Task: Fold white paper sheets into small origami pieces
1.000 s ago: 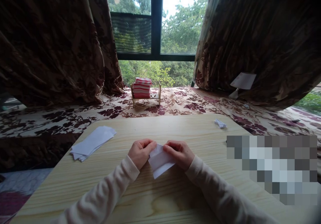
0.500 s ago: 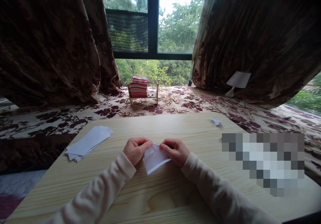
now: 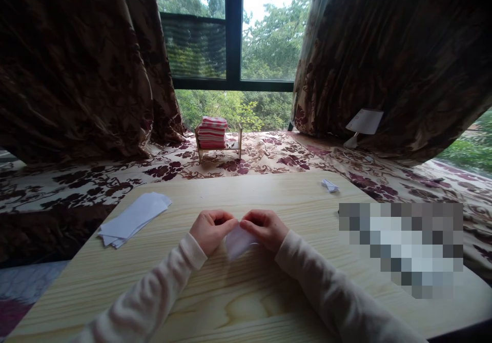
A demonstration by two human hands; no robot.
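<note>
Between my hands is a folded sheet of white paper (image 3: 239, 243), its lower part blurred. My left hand (image 3: 210, 230) pinches its upper left edge with thumb and fingers. My right hand (image 3: 266, 229) grips the upper right side, and the two thumbs almost meet at the top. The paper is above the middle of the wooden table (image 3: 246, 189). A fanned stack of white paper sheets (image 3: 136, 217) lies to the left of my hands. Near the far right corner sits a small folded paper piece (image 3: 329, 185).
A pixelated area (image 3: 407, 250) hides whatever is at the table's right side. Beyond the table, a small wooden rack (image 3: 240, 143) holds folded red-and-white cloths (image 3: 212, 133) on the floral-covered sill (image 3: 269, 161). A white lamp (image 3: 364, 122) stands by the right curtain (image 3: 384, 51).
My hands have drawn closer together at the top of the paper. Less of the sheet shows between them, and its lower edge has lifted.
</note>
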